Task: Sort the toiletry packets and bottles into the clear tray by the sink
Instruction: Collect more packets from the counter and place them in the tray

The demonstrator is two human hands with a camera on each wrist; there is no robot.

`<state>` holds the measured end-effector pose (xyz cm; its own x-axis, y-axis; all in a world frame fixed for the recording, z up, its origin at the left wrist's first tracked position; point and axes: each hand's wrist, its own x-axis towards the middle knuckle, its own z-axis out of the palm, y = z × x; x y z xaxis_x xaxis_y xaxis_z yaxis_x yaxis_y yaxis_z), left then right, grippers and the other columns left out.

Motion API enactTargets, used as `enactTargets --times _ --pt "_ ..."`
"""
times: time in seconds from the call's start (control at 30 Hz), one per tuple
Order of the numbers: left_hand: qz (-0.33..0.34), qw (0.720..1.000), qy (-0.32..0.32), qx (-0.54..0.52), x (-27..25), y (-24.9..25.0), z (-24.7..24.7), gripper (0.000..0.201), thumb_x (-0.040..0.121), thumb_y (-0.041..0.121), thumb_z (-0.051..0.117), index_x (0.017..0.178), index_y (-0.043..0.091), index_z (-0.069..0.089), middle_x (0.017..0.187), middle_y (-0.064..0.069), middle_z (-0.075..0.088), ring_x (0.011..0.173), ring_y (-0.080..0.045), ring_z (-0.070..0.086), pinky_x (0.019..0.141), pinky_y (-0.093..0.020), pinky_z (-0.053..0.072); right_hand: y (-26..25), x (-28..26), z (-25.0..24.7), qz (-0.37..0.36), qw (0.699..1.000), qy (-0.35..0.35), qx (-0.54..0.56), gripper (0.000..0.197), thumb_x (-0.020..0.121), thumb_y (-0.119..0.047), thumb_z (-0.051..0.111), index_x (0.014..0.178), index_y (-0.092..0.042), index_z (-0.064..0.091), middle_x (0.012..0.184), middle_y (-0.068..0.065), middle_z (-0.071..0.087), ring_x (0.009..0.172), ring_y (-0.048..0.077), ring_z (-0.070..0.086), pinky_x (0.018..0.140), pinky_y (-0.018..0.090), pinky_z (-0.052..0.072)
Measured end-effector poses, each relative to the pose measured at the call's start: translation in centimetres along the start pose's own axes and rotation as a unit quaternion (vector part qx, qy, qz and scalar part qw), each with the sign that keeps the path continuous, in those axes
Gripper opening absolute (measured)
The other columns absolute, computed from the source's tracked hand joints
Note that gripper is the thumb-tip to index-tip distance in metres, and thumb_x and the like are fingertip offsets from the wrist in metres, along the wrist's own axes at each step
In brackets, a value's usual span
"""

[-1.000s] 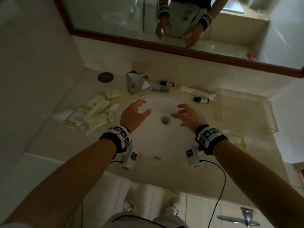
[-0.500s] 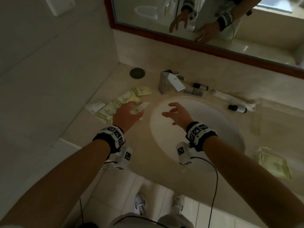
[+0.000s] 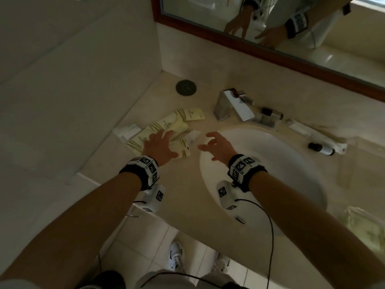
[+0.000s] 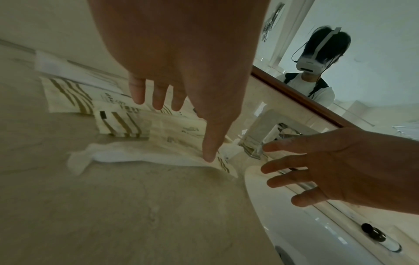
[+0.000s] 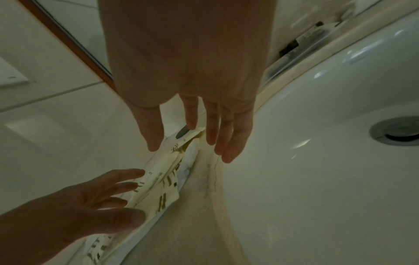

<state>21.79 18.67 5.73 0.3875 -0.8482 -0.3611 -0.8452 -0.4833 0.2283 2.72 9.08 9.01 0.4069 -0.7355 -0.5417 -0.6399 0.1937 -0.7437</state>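
A pile of pale yellow striped packets [image 3: 166, 128] with a white sachet [image 3: 127, 131] lies on the counter left of the sink. My left hand [image 3: 160, 144] is spread over the pile with straight fingers. In the left wrist view, the left hand's [image 4: 192, 132] thumb tip touches a packet [image 4: 176, 136]. My right hand [image 3: 216, 144] hovers over the basin's left rim, fingers loose and empty, and reaches toward the packets [image 5: 167, 172] in the right wrist view. Small dark-capped bottles lie behind the faucet [image 3: 270, 113] and at the right [image 3: 321, 150]. The clear tray [image 3: 354, 163] is faint at the right.
The white basin [image 3: 281, 174] sits in the counter, with a chrome faucet [image 3: 233, 107] behind it. A long white packet [image 3: 306, 132] lies behind the rim. A dark round cap [image 3: 185, 87] sits in the corner. Greenish packets [image 3: 366, 228] lie at front right. The wall is close on the left.
Both hands moved left from above the basin to the packet pile. The left hand now lies over the packets. The head view swung left, so the tray slid to the frame's edge.
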Motion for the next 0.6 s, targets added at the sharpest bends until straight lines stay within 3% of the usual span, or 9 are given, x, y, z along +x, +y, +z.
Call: enactTargets --times 0.23,0.4,0.6 --pt "0.002 1.0 0.024 -0.009 0.5 0.0 0.7 0.084 0.08 0.052 0.066 0.147 0.023 0.024 0.153 -0.011 0.025 0.136 -0.035 0.025 0.108 -0.048 0.024 0.0 1.5 0.4 0.009 1.0 -0.006 -0.029 0.057 0.083 -0.034 0.073 0.132 -0.021 0.046 0.125 0.009 0.058 0.105 0.025 0.058 0.06 0.026 0.052" --pt "-0.018 0.999 0.034 -0.02 0.9 0.1 0.7 0.081 0.079 0.049 0.068 0.144 0.016 0.03 0.141 -0.016 0.039 0.129 -0.036 0.033 0.106 -0.047 0.026 0.3 1.9 0.6 0.014 0.999 -0.009 -0.033 0.057 0.082 -0.034 0.073 0.131 -0.021 0.047 0.123 0.009 0.06 0.102 0.024 0.059 0.061 0.027 0.051" --pt "-0.011 0.999 0.048 0.008 1.3 0.1 0.1 0.056 0.086 0.044 0.058 0.129 0.01 0.049 0.129 -0.014 0.049 0.121 -0.033 0.042 0.1 -0.043 0.032 0.4 2.0 0.8 0.022 0.999 -0.008 -0.025 0.056 0.082 -0.034 0.074 0.13 -0.021 0.048 0.123 0.009 0.06 0.104 0.024 0.059 0.058 0.025 0.049"
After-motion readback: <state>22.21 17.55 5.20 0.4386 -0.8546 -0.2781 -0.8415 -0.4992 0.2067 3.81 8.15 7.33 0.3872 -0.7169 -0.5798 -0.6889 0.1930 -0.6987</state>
